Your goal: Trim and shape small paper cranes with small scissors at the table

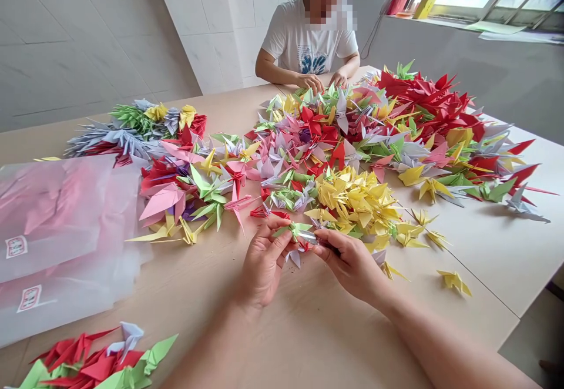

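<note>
Taking the clock from the working hands, I have the left hand (264, 260) pinching a light green paper crane (294, 230) between thumb and fingers, just above the table (308, 336). The right hand (352, 260) grips a small silver-tipped tool (309, 237), its tip against the crane; from here I can't tell whether it is scissors or tweezers. At one o'clock, near the right hand, I see a heap of yellow paper cranes (361, 198), and beyond it at two a mound of red paper cranes (427, 98). A lone yellow crane (455, 282) lies just past three. At eight sits a red and green cluster (99, 359), at nine lie translucent plastic bags (83, 242) with red-and-white labels, and at ten grey-blue paper cranes (118, 139) are bunched. At twelve, across the table, a co-worker in a white T-shirt (304, 39) has both hands at the far edge of the piled cranes.
</note>
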Demonstrator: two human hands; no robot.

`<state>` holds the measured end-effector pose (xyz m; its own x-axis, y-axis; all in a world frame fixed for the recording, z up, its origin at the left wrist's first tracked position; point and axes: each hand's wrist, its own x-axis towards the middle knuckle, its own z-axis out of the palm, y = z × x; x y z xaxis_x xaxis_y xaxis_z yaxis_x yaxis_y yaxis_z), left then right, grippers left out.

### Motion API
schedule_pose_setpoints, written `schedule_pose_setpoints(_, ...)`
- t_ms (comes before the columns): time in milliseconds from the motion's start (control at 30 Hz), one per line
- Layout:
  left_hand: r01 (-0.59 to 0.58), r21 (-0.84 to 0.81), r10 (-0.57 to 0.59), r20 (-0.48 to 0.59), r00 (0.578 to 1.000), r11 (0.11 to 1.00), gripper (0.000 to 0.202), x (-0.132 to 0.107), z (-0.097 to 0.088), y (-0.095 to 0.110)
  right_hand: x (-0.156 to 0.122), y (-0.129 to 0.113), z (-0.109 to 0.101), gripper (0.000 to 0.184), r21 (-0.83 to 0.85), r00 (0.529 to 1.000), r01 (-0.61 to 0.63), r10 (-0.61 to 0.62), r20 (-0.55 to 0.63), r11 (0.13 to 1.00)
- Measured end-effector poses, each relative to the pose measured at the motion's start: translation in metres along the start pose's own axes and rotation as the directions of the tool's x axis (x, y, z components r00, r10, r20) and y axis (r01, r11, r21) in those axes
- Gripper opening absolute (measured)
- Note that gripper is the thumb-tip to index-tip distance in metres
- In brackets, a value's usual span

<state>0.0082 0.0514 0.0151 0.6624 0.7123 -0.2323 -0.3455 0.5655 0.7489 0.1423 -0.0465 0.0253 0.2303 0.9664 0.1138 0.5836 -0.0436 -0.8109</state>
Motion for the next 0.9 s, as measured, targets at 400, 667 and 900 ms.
schedule_pose_setpoints(400, 0.002, 0.049, -0.002, 0.008, 1.000, 0.999, 0.014, -0.0006, -0.0006, -0.0007, 0.0001, 0.0019, 0.0009, 0.016, -0.084, 0.999, 0.034, -0.033, 0.014, 0.996)
schedule_pose_setpoints(667, 0.006, 0.051, -0.006, 0.005, 1.000, 0.999, 0.015, -0.0015, 0.0006, 0.0008, -0.0008, 0.0023, 0.0016, 0.018, -0.129, 0.999, 0.043, -0.045, -0.010, 0.991)
schedule_pose_setpoints(900, 0.015, 0.051, -0.016, 0.021, 1.000, 0.999, 0.015, -0.0022, 0.0009, 0.0019, -0.0004, 0.0018, 0.0008, 0.020, -0.147, 0.998, 0.039, -0.044, -0.035, 0.988)
